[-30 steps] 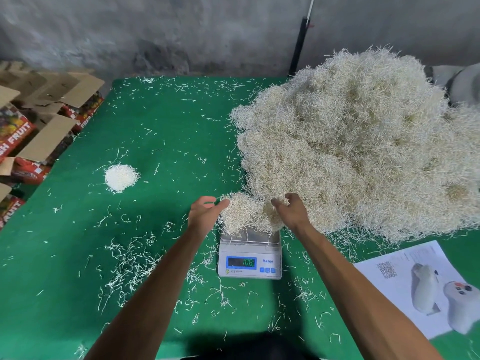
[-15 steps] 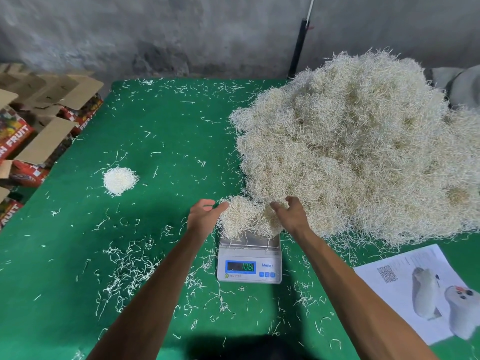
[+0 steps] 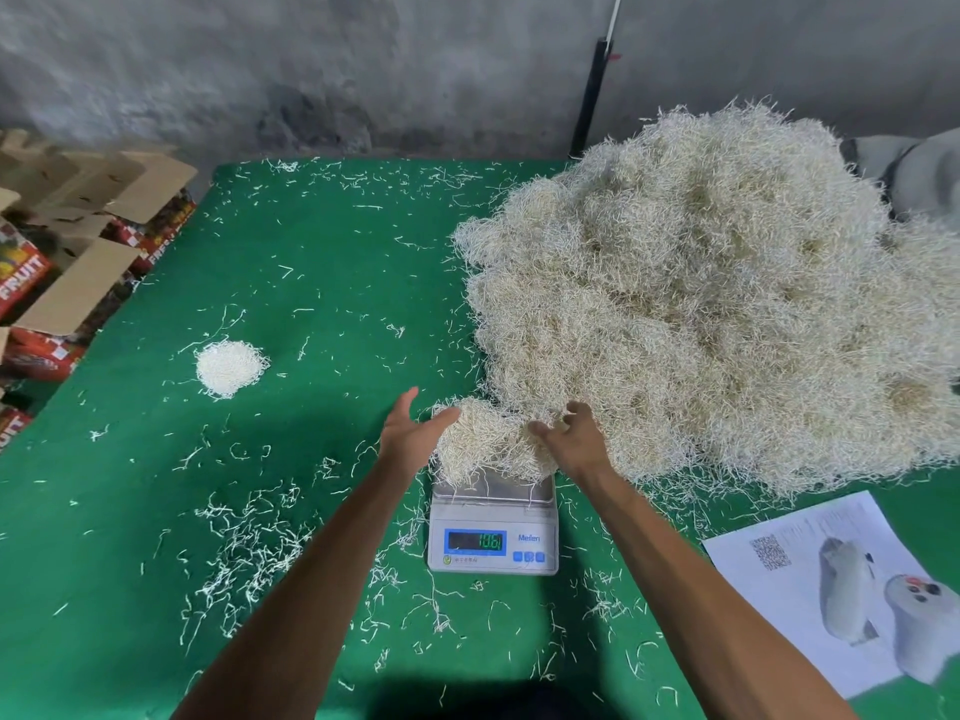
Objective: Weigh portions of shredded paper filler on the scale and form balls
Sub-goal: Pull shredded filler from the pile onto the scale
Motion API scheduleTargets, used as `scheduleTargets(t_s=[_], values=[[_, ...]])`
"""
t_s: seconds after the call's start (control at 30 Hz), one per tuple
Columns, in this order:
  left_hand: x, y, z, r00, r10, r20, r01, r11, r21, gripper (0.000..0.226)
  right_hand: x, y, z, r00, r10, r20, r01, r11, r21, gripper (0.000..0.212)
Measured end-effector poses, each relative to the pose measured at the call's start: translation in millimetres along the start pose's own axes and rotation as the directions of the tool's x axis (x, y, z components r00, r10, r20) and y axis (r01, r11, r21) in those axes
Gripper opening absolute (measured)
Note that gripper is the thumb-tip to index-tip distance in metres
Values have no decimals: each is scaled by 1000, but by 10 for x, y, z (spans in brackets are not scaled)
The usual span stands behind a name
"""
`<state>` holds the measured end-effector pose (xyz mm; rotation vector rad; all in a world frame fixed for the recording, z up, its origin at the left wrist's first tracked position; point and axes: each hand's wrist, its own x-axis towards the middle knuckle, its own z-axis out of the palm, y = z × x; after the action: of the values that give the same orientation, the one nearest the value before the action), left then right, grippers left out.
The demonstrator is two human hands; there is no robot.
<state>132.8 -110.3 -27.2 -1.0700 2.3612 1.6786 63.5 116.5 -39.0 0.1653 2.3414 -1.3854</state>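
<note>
A portion of shredded paper (image 3: 485,443) was seen on the scale (image 3: 492,532), flanked by both hands — left hand (image 3: 410,438) with fingers straight and spread, right hand (image 3: 571,440) with fingers loosely curled against it. The green bench (image 3: 311,283) was strewn with shreds; a grey wall (image 3: 311,70) stood behind.

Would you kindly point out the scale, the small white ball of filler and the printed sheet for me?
scale (image 3: 492,544): head view, on its front panel beside the display.
small white ball (image 3: 228,367): head view, on its middle, left on the green table.
printed sheet (image 3: 769,579): head view, on white paper below the code.
</note>
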Motion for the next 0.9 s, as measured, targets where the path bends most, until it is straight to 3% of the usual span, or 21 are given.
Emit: scheduleTargets(t_s=[0.17,0.3,0.37,0.47,0.53,0.57,0.67,0.77,0.9], values=[[-15,71,57,999,6,43,-9,998,62,96,-17,-20,4,1000,-3,6,3,1000,-13,85],[-128,100,283,994,33,103,-46,991,129,77,-4,-8,118,999,-21,28,22,998,-54,80],[-220,118,461,987,31,156,-46,995,93,69,-45,-45,214,998,-16,68,19,999,-44,75],[-283,208,636,980,-93,176,108,991,-78,58,-129,-124,321,995,-22,94,21,1000,9,76],[-277,301,648,952,-214,217,276,909,-313,51,-165,-186,347,994,-85,72,79,994,78,85],[-279,362,631,923,-260,285,367,819,-441,51,-188,-236,349,992,-115,57,109,988,111,92],[-273,464,564,836,-222,502,517,626,-584,66,-247,-389,338,977,-208,38,201,969,142,100],[-242,520,490,791,-141,595,562,551,-617,77,-304,-483,343,934,-356,12,354,931,93,74],[-115,548,432,835,-132,535,525,487,-698,50,-412,-574,404,847,-529,49,531,847,-24,50]])
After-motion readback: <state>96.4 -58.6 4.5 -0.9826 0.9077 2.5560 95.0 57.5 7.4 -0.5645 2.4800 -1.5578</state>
